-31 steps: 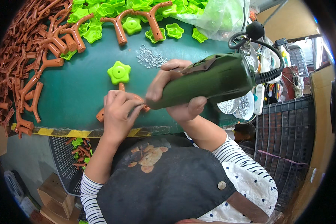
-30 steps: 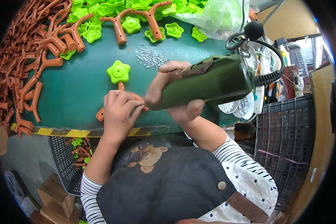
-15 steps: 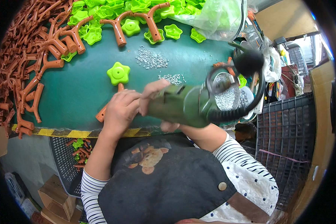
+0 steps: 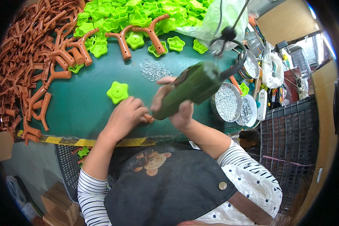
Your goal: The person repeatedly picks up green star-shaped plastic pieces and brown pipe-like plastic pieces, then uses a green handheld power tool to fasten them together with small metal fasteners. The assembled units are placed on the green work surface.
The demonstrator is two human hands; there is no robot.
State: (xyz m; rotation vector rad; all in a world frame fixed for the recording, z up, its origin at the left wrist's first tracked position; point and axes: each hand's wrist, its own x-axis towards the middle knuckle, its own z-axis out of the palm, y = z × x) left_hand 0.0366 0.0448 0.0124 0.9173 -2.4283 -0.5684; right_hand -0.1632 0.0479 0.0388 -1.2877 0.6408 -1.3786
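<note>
My left hand (image 4: 129, 117) is closed around a brown Y-shaped plastic branch piece (image 4: 149, 118), mostly hidden under the fingers; one end sticks out on the right. A lime-green plastic star (image 4: 118, 92) sits just beyond the knuckles, apparently on another end of that piece. My right hand (image 4: 180, 109) grips a dark green electric screwdriver (image 4: 194, 88), slanted with its corded end up and to the right. The screwdriver's lower end is close to the branch piece; whether they touch is hidden. Small screws (image 4: 154, 71) lie in a loose heap beyond my hands.
Brown branch pieces (image 4: 26, 71) are piled along the left, green stars (image 4: 139, 19) at the back beside a clear plastic bag (image 4: 218, 22). Bowls of screws (image 4: 226, 101) stand right. The screwdriver's cord (image 4: 235, 69) hangs overhead. Dark plastic crates (image 4: 290, 139) flank the table.
The branch piece has turned in my left hand: its end showed at lower left and now shows on the right. The screwdriver has tilted, its corded end rising.
</note>
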